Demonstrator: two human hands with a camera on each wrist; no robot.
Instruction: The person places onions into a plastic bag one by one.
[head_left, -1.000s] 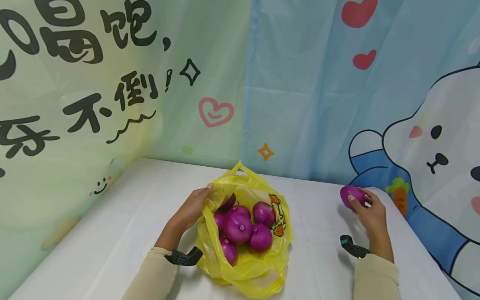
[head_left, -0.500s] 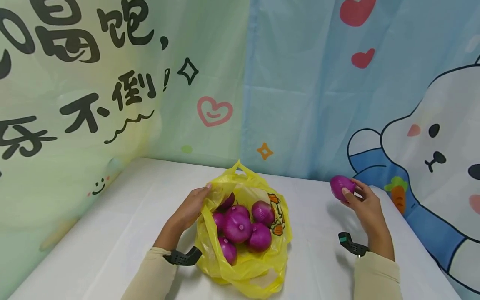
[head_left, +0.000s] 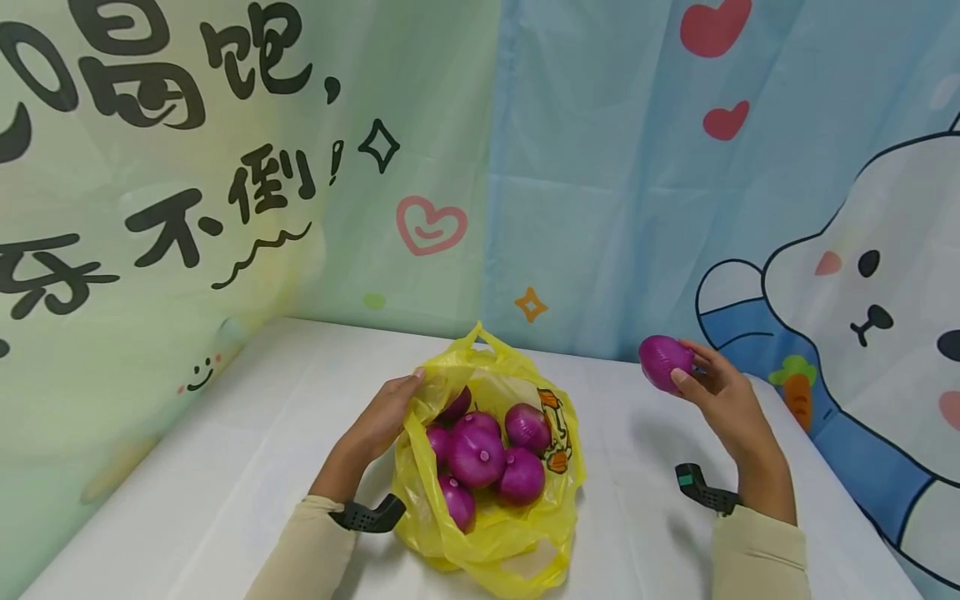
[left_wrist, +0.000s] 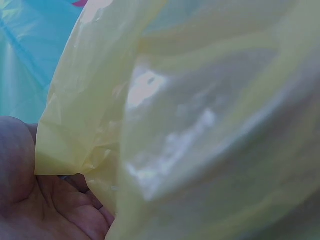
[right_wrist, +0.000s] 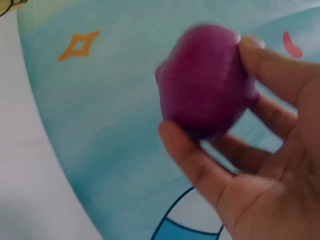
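My right hand [head_left: 723, 400] holds a purple onion [head_left: 666, 363] between thumb and fingers, raised above the right side of the table. In the right wrist view the same onion [right_wrist: 202, 82] shows up close, gripped by the fingertips. A yellow plastic bag [head_left: 525, 533] stands with its mouth wide at the middle of the table, with several purple onions [head_left: 476, 454] inside. My left hand [head_left: 378, 421] pinches the bag's left rim. Close up in the left wrist view, the bag's film [left_wrist: 90, 100] runs between thumb and fingers and hides most of them.
The table [head_left: 285, 400] has a white cover. A printed cloth backdrop [head_left: 592, 208] with hearts and a cartoon bear rises along its back and sides. Each wrist carries a small black camera mount [head_left: 367, 512].
My right hand has moved left and upward with the onion, away from the table's right edge. The left hand and the bag stay where they were.
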